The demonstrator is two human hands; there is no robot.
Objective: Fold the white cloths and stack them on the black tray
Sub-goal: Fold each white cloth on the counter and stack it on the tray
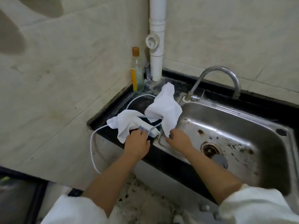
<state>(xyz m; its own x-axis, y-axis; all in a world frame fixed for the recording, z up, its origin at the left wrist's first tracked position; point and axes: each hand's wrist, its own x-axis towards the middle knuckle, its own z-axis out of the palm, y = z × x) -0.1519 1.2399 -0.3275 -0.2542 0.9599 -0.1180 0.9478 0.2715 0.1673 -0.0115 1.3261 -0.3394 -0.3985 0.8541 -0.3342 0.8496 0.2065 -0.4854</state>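
Two crumpled white cloths lie on the black counter left of the sink. The left cloth [124, 123] drapes over a white charger block [149, 130] and its cable. The right cloth [164, 107] hangs partly over the sink's left rim. My left hand [137, 142] rests at the lower corner of the left cloth, fingers closed on its edge. My right hand [178, 139] pinches the lower tip of the right cloth. A dark tray [142, 104] seems to lie under the cloths, but its outline is hard to tell from the counter.
A steel sink [226, 113] with rust spots and a drain fills the right side, with a curved tap [218, 78] behind it. A bottle [137, 71] with an orange cap stands in the corner by a white pipe [156, 50]. A white cable [93, 147] loops over the counter's front edge.
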